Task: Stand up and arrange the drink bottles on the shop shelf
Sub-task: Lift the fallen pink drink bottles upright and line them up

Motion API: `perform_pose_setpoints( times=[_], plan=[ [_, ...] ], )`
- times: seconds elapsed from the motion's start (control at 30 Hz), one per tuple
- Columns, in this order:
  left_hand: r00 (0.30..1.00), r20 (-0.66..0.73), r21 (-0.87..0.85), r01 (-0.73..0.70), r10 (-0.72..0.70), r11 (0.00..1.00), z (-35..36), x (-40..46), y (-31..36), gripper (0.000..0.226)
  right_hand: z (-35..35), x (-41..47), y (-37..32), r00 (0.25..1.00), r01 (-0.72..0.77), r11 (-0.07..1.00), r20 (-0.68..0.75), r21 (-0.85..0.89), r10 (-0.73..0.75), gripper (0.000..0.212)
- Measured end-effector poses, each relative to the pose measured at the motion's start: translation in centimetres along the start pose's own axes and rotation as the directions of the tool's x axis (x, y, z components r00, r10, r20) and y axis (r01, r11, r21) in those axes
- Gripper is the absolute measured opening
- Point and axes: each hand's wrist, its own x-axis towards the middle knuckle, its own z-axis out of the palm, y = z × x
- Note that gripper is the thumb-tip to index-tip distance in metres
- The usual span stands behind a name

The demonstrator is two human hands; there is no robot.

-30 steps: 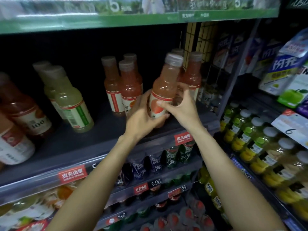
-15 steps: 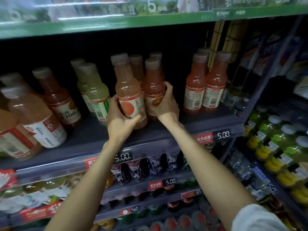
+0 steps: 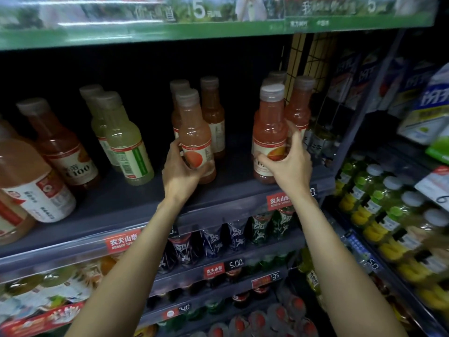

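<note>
Top dark shelf (image 3: 116,203), by count:
- Pale-green bottles (image 3: 126,142), 10 o'clock: 2.
- Pink-orange bottles (image 3: 195,137), centre grp: 3.
- Pink-orange bottles, 2 o'clock grp (image 3: 268,132): approx. 4, rear ones partly hidden.
- Hands: 2, left (image 3: 181,175), right (image 3: 290,164).

Between our left hand (image 3: 181,175) on the pink bottle (image 3: 195,137) and our right hand (image 3: 289,164) on the orange bottle (image 3: 268,132) we see a bare stretch of shelf (image 3: 233,176), wide enough for a hand to pass. Left of our left grip, open floor runs to the green bottles (image 3: 126,139), while two bottles (image 3: 212,113) stand close behind it. Right of our right grip, another bottle (image 3: 300,105) stands just beside, with the wire grid (image 3: 313,57) behind.
</note>
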Motion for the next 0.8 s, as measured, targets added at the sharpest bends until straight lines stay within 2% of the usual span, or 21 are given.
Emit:
perform_pose_setpoints(
  times=[0.2, 0.33, 0.43, 0.5, 0.67, 0.8],
  plan=[
    [1.000, -0.005, 0.093, -0.017, 0.017, 0.996, 1.2, 0.7, 0.5, 0.083, -1.3, 0.6, 2.2, 0.994, -0.045, 0.998, -0.098, -0.035, 0.041, 0.076],
    [0.998, -0.021, 0.239, -0.055, 0.062, 0.969, 1.4, 1.0, 1.1, 0.093, -1.5, 1.0, 2.6, 0.990, -0.053, 0.997, -0.132, -0.061, 0.045, 0.086],
    [0.994, -0.025, 0.476, -0.078, 0.102, 0.876, 1.8, 1.1, 2.0, 0.109, -0.9, 1.0, 2.7, 0.991, -0.060, 0.983, -0.125, -0.176, 0.038, 0.095],
    [0.981, -0.069, 0.592, -0.108, 0.183, 0.799, 2.3, 0.9, 2.3, 0.107, 0.1, 0.4, 2.6, 0.990, -0.034, 0.974, -0.144, -0.226, 0.001, 0.093],
    [0.955, -0.116, 0.664, -0.130, 0.272, 0.737, 3.2, 1.1, 1.8, 0.095, 1.7, -0.1, 2.3, 0.986, -0.106, 0.965, -0.150, -0.240, 0.071, 0.086],
    [0.976, -0.056, 0.761, -0.095, 0.211, 0.641, 3.4, 1.9, 1.0, 0.102, 1.4, 0.3, 2.3, 0.990, -0.088, 0.964, -0.126, -0.253, 0.058, 0.086]
  ],
)
